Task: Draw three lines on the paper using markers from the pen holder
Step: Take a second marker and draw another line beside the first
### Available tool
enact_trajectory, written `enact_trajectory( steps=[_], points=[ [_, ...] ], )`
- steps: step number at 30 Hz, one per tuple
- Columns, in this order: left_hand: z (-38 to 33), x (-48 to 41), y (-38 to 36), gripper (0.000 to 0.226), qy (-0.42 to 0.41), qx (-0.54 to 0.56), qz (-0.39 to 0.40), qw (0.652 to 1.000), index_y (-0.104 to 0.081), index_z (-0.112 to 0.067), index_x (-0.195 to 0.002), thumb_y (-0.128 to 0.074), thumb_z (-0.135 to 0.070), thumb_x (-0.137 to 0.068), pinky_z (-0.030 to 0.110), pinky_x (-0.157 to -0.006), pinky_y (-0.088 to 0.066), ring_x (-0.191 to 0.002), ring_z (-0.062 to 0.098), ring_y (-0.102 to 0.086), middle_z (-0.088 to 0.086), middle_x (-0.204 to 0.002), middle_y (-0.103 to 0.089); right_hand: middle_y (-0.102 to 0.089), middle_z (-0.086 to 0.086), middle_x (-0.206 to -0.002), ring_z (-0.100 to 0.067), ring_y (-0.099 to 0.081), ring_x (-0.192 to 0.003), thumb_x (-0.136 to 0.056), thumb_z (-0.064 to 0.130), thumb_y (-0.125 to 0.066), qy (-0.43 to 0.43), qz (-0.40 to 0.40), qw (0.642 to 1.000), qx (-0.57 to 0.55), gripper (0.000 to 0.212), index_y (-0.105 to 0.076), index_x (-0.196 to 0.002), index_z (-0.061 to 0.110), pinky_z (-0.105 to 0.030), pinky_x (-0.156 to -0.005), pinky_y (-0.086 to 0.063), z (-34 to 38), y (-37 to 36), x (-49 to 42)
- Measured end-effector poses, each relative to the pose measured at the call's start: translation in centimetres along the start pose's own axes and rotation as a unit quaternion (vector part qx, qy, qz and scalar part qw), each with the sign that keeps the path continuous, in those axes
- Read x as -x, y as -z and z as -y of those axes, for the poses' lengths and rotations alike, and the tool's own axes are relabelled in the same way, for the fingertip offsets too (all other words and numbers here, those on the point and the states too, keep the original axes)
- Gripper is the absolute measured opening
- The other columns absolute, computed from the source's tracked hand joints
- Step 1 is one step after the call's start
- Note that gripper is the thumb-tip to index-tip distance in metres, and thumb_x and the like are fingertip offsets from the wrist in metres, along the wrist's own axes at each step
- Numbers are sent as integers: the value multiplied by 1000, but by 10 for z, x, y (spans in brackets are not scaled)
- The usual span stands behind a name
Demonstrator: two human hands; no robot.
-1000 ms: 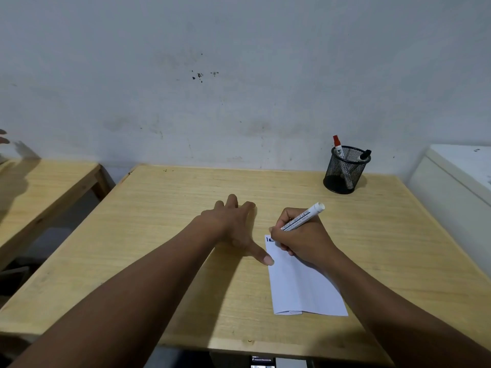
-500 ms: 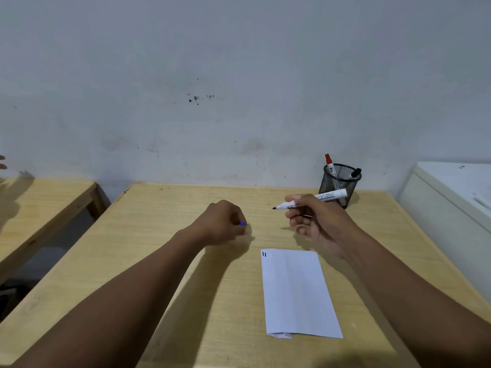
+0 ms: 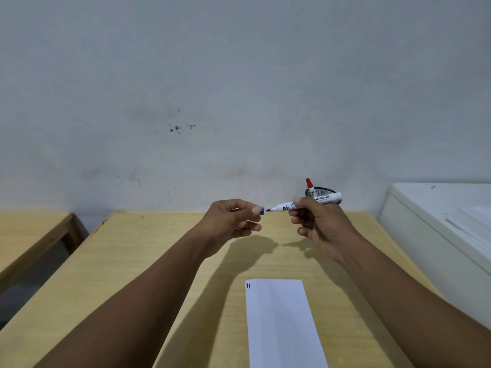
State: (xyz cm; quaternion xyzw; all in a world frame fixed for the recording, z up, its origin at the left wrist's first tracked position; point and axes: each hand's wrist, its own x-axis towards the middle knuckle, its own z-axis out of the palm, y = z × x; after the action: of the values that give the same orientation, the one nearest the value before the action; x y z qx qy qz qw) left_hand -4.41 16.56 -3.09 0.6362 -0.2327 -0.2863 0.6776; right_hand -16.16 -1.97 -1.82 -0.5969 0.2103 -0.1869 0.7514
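Note:
A white folded paper lies on the wooden table near the front edge, with two short dark lines at its top left corner. My right hand holds a white marker level above the table, its dark tip pointing left. My left hand pinches the blue cap just left of that tip, almost touching it. Behind my right hand stands the black mesh pen holder, mostly hidden, with a red-capped marker sticking out.
A second wooden table stands at the left, with a gap between. A white cabinet with sheets on top borders the table on the right. A grey wall rises right behind the table.
Both hands have lifted off the paper and come together above the table. The marker has turned level, and the cap in my left hand is now at its tip. The view tilted upward.

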Motion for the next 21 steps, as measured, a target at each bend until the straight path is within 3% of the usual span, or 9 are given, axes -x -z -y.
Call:
enact_trajectory(
  steps=[6, 11, 15, 21],
  points=[
    [3, -5, -9, 24, 4, 23, 2, 1000, -75, -5, -104, -77, -24, -89, 28, -76, -57, -79, 21, -74, 1, -80, -74, -75, -8, -77, -18, -65, -68, -88, 16, -75, 8, 9, 1000, -8, 6, -72, -88, 11, -29, -57, -44, -4, -1, -2],
    [4, -11, -17, 14, -19, 33, -27, 999, -71, -8, -88, -77, -21, -89, 28, -71, -56, -68, 18, -73, 4, -70, -69, -78, -7, -76, -14, -69, -67, -87, 16, -78, -8, 27, 999, -42, 5, -74, -88, 12, -28, -60, -46, -9, -4, -2],
    [3, -16, -18, 17, -29, 13, -26, 999, -69, -6, -87, -77, -21, -89, 26, -67, -58, -66, 18, -73, 4, -68, -68, -76, -5, -71, -14, -67, -64, -87, 17, -77, -36, 28, 996, -71, 5, -75, -86, 13, -30, -59, -44, -15, -4, -2],
    [-12, -39, -28, 14, -91, -54, -82, 991, -71, -7, -84, -78, -19, -90, 28, -64, -54, -64, 19, -74, 5, -68, -72, -67, -10, -65, -16, -53, -44, -86, 48, -74, -63, 9, 995, 82, 41, -64, -98, 9, -24, -44, -33, 21, 28, -22]
  ],
)
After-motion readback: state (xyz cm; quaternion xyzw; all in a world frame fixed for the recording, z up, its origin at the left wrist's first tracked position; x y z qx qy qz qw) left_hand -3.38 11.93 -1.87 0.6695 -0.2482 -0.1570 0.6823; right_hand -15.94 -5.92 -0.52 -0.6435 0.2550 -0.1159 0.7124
